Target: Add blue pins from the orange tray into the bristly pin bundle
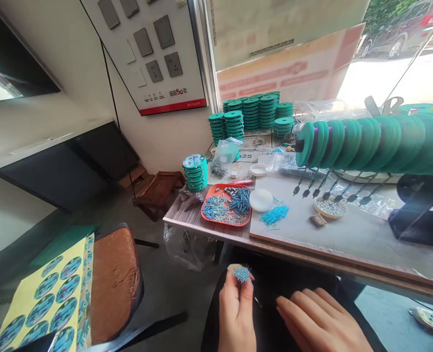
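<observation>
Pinched between the thumb and fingers of my left hand [234, 313] is a bundle of thin blue sticks [242, 274], seen end-on. It is held above my dark lap, in front of the table edge. My right hand [322, 318] lies to the right over my lap, back up, fingers stretched out side by side; I see nothing held in it. A small thin dark piece [257, 302] shows just right of my left hand. On the table beyond lies a loose pile of similar blue sticks [275, 214], next to a white round lid [261, 200].
An orange tray [226, 224] holds small blue and metal parts. Green spools [251, 115] stand stacked at the back. More hang in a row on a rod [370, 142] at the right, above a dish of white beads [330, 207]. A brown stool [112, 283] carries sticker sheets [48, 293].
</observation>
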